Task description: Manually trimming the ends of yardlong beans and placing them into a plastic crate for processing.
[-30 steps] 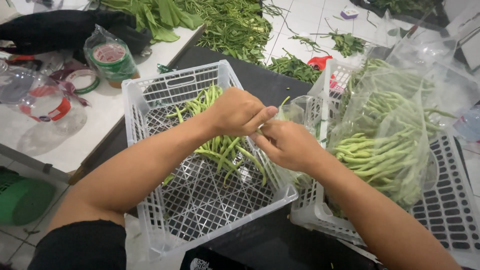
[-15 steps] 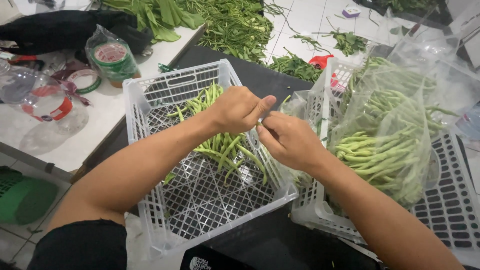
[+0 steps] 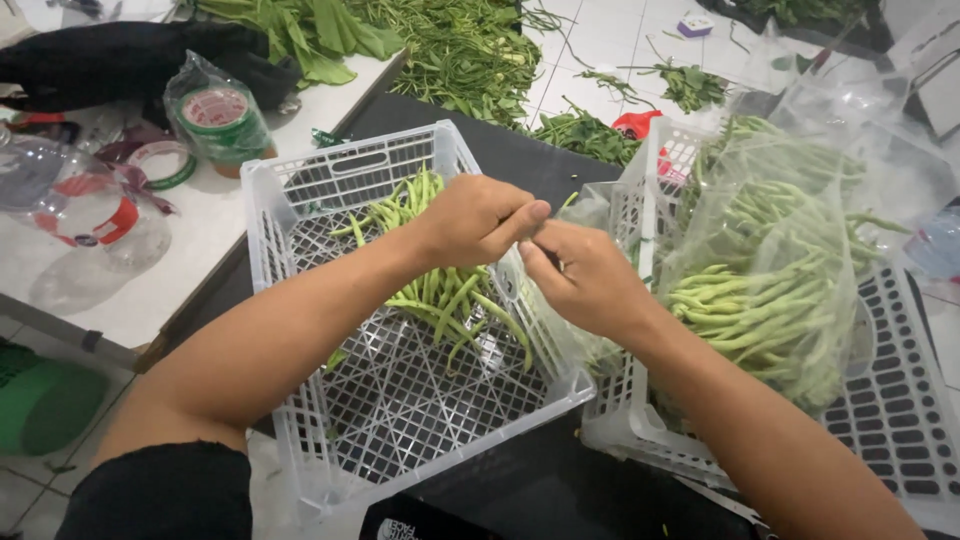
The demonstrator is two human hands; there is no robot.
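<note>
— What are your hands doing over the crates?

— I am bringing them together above the right edge of the white plastic crate [image 3: 400, 400]. My left hand [image 3: 478, 218] is curling its fingers inward and my right hand [image 3: 590, 280] is pinching toward it — the fingertips are almost touching. Something thin may be between them, but I cannot tell what, it is hidden by my fingers.

— And where are the green beans?

— A loose pile of green beans [image 3: 445, 290] is lying inside this crate, just under my left wrist. Many more are sitting in the clear plastic bag [image 3: 770, 270] in the second crate [image 3: 900, 420] at my right, touching the first one.

— Why so close together?

— I think so both piles are staying within reach without stretching.

— What is on the table?

— A roll of green tape [image 3: 215, 115] in a bag and a clear bottle [image 3: 70, 200], well apart from my hands. Leafy greens [image 3: 460, 50] are lying behind.
</note>
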